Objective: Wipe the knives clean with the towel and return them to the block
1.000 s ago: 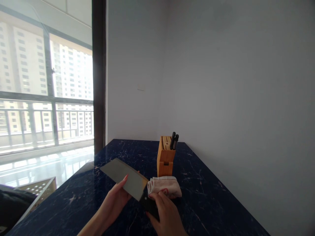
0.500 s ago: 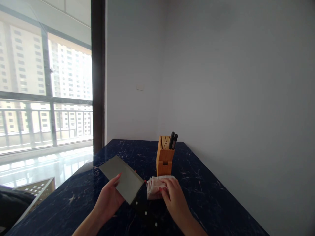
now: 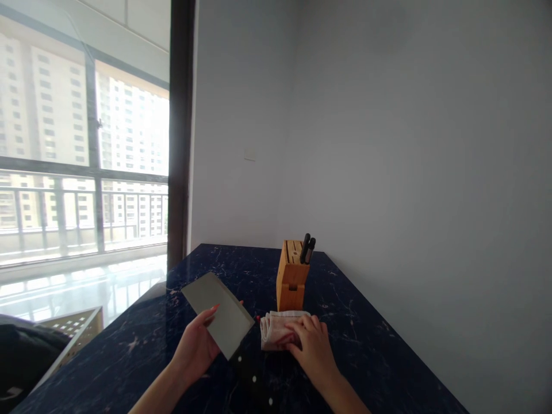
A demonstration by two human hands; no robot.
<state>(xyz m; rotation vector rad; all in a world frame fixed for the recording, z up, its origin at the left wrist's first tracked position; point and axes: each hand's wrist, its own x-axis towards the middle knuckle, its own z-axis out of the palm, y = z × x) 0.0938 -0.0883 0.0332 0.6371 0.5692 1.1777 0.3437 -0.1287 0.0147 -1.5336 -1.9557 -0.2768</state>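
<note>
Left hand (image 3: 196,345) pinches the cleaver (image 3: 230,330) left of the knife block (image 3: 291,294), right hand (image 3: 315,348) pinches the cloth (image 3: 272,332) before it, and a slack left thumb could drop the cleaver

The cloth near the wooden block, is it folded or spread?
Folded: the cloth shows stacked layers at its left end, and the right hand touches it.

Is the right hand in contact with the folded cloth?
Touching: the head view shows the right hand with its thumb and fingers pressed against the folded cloth.
</note>
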